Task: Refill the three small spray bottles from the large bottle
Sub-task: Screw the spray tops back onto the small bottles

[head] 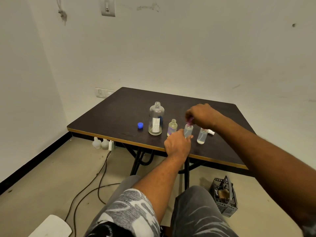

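Observation:
On the dark table (109,117) the large clear bottle (156,119) stands uncapped, nearly empty, its blue cap (140,125) lying to its left. Right of it stands a small open bottle (172,127) with a purple label. My left hand (177,145) grips the middle small bottle (188,130) at its base. My right hand (201,114) pinches that bottle's pink spray top (189,122) at the neck. The third small bottle (202,136) stands at the right, and a white spray head (211,132) lies behind it.
The table's near edge has a gold trim. On the floor, cables run under the table, white jugs (100,144) sit by the wall, and a grey plastic basket (224,195) stands at the right beside my knees.

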